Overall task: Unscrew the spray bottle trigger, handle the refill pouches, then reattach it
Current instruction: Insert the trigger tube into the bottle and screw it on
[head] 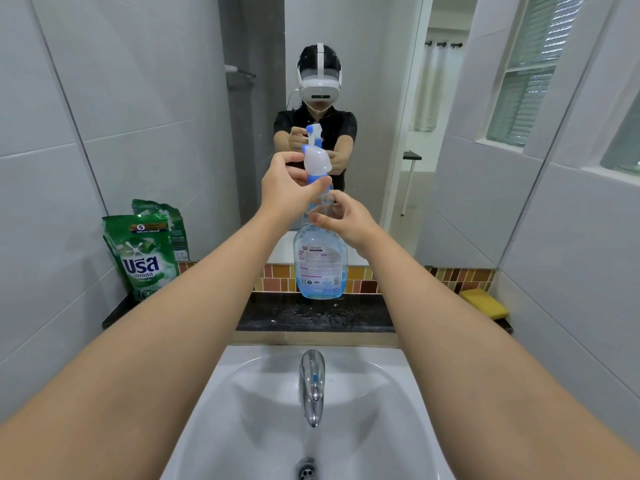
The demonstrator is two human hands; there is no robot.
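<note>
Nearest you are the white sink (398, 410) and its chrome tap (312, 386). Past them, on the dark ledge (311, 318), the spray bottle (320, 268) stands upright: your right hand (341, 216) curls round its neck and your left hand (289, 185) pinches the collar under the trigger (316, 161). A green refill pouch (145, 254) leans at the ledge's left end and a yellow sponge (485, 303) lies at its right, with the mirror (363, 81) behind.

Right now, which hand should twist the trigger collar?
Left. The left hand already grips the spray trigger head at its blue collar; the right hand holds the spray bottle neck, probably best kept steadying.
</note>
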